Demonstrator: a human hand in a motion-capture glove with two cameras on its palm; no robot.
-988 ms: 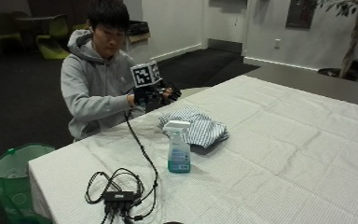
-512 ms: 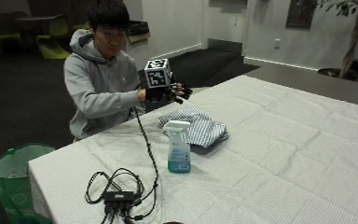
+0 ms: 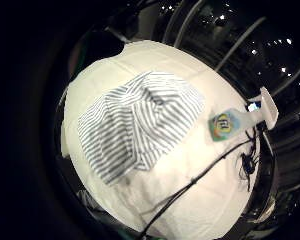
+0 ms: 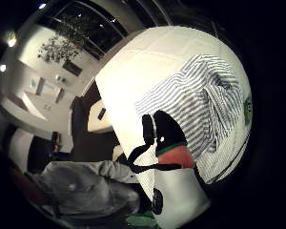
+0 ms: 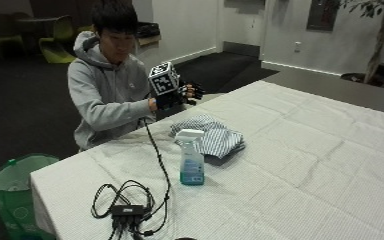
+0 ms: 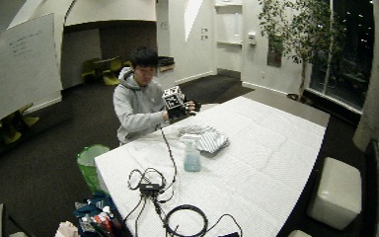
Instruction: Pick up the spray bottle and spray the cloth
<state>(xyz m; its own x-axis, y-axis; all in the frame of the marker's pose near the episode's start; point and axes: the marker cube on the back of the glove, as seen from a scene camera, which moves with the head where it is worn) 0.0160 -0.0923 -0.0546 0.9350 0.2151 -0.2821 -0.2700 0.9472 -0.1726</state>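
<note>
Outside cams face across table [image 5: 325,165]; palm cams look down on cloth [image 3: 140,125].

Right hand [image 5: 179,95]: gloved in black, raised in front of the chest above the near desk [image 5: 325,165] edge, holding nothing, fingers [image 5: 193,92] loosely spread. Forearm bent upward at the elbow, in a grey sleeve [image 5: 115,110].

- The cloth [image 5: 208,136] lies on the surface [image 5: 325,165], in front of the person [image 5: 109,87].
- The spray bottle [image 5: 191,157] stands upright on the surface, just beside the cloth, on the side away from the person.
- The hand [image 5: 179,95] is up in the air, above the surface edge, between the person and the cloth.
- A bin [image 5: 12,192] stands on the floor beside the surface.
</note>
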